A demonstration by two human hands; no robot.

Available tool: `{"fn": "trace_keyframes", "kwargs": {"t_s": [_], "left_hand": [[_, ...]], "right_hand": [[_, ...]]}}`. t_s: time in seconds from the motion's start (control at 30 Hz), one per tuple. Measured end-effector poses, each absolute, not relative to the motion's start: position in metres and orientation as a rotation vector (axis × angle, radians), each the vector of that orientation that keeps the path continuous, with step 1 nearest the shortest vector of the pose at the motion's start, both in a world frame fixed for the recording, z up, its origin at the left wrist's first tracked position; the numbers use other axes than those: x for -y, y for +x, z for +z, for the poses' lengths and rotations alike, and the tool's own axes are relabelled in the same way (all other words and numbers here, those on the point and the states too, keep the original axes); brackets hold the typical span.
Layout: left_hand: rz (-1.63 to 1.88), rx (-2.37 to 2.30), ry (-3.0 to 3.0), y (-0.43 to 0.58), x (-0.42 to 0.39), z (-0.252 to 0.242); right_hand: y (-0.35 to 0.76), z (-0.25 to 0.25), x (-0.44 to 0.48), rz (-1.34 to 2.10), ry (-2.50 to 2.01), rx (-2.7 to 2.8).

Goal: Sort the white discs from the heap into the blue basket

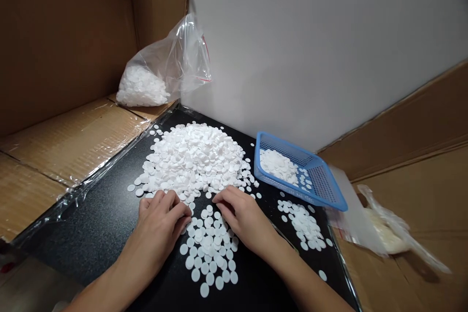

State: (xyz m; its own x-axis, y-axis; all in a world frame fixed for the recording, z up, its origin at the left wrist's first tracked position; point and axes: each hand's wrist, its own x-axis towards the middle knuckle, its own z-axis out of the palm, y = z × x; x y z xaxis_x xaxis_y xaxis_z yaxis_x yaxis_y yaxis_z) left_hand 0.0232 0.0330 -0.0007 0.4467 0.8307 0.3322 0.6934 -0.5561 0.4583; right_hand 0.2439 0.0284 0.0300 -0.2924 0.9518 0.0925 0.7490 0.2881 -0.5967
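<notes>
A heap of small flat white discs (pixel 199 153) lies on the black tabletop. A looser spread of white discs (pixel 210 248) lies nearer to me, mostly one layer with some overlap. At the left of the gap between them is my left hand (pixel 164 212), its fingers curled and the thumb drawn close to the index finger; whatever may be between them is hidden. Across from it, my right hand (pixel 243 212) reaches in from the right, fingers bent but apart from the thumb, fingertips by the heap's front edge. I see nothing held in it.
A blue mesh basket (pixel 321 197) holding white discs stands at the right. In front of it is a small group of discs (pixel 303 224). Clear plastic bags lie on both sides: a disc-filled bag (pixel 144 85) and a bag with pale contents (pixel 389 231). Cardboard and a grey wall surround the table.
</notes>
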Motion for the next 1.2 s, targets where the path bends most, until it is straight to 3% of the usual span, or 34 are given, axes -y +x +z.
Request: {"fn": "trace_keyframes", "kwargs": {"t_s": [0.4,0.63,0.87,1.2], "left_hand": [[0.748,-1.406,2.331,-0.003,-0.032,0.004],[0.719,-1.459,2.464,0.005,-0.028,0.0],[0.737,-1.446,2.627,0.012,-0.031,0.003],[0.715,-1.376,2.413,0.01,-0.031,0.003]], "right_hand": [[0.231,0.006,-0.043,-0.043,-1.522,2.453],[0.232,0.007,-0.048,-0.018,-1.506,2.467],[0.233,0.005,-0.042,-0.237,-1.386,2.615],[0.237,0.005,-0.046,-0.103,-1.432,2.536]]}}
